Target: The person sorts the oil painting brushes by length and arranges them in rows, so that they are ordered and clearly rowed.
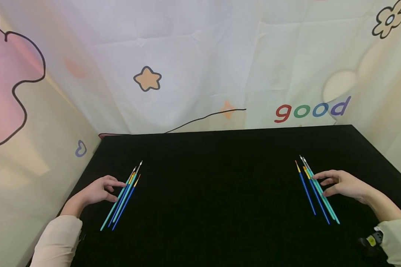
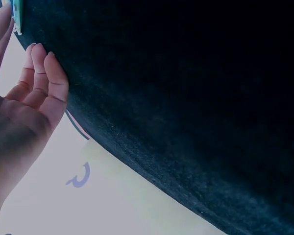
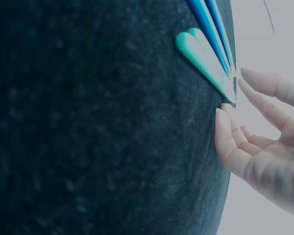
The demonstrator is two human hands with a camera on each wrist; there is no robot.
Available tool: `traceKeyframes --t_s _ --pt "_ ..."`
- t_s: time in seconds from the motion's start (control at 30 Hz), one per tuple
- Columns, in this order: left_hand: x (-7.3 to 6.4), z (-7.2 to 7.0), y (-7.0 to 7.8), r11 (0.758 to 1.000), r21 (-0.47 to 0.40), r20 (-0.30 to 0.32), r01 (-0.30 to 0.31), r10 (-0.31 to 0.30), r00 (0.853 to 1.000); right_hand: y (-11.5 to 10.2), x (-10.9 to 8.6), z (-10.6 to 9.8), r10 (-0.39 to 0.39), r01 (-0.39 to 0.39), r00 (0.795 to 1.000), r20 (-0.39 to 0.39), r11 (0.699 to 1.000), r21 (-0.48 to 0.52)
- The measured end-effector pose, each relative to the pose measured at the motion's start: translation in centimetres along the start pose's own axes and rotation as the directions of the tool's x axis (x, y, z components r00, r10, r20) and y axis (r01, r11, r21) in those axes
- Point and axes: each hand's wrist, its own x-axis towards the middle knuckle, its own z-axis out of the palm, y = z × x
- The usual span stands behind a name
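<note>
In the head view, several thin paintbrushes lie fanned on the left side of the black table, with teal (image 1: pixel 106 221) and blue (image 1: pixel 123 208) handles and bristles pointing away. My left hand (image 1: pixel 98 191) is at their outer side, extended index finger and thumb right at the teal handle. A second group lies on the right, its blue brushes (image 1: pixel 308 193) inside and teal brushes (image 1: pixel 332 213) outside. My right hand (image 1: pixel 347 184) reaches in from the right, index fingertip and thumb spread along the outer teal handle. The right wrist view shows relaxed fingers beside the rounded teal handle ends (image 3: pixel 198 54).
The black tabletop (image 1: pixel 217 185) stretches between the two brush groups. Behind it hangs a pale printed curtain (image 1: pixel 200 66) with a star and the word "good", continuing along both sides. A dark strap-like device (image 1: pixel 371 241) sits by the right sleeve.
</note>
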Motion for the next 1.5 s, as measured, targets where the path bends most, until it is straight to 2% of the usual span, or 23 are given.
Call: traceKeyframes --t_s 0.27,0.5,0.77,1.2,1.5 --pt "-0.31 0.01 -0.02 1.000 0.007 0.008 0.024 -0.024 1.000 0.09 0.23 0.41 -0.003 0.003 1.000 -0.001 0.999 -0.049" --pt "-0.69 -0.06 -0.37 1.000 0.005 0.016 0.020 -0.020 1.000 -0.13 0.62 0.53 -0.008 0.008 1.000 -0.001 0.997 -0.076" --pt "-0.51 -0.18 -0.35 1.000 -0.012 0.013 0.024 -0.024 1.000 -0.37 0.88 0.37 -0.011 0.009 1.000 -0.019 0.994 -0.112" --pt "-0.24 0.00 -0.16 1.000 -0.008 0.012 0.016 -0.016 1.000 -0.19 0.72 0.25 0.039 -0.042 0.999 -0.037 0.997 -0.067" --pt "0.12 -0.05 -0.08 1.000 -0.013 0.018 0.016 -0.015 1.000 0.41 0.52 -0.02 0.061 -0.061 0.997 -0.041 0.998 0.018"
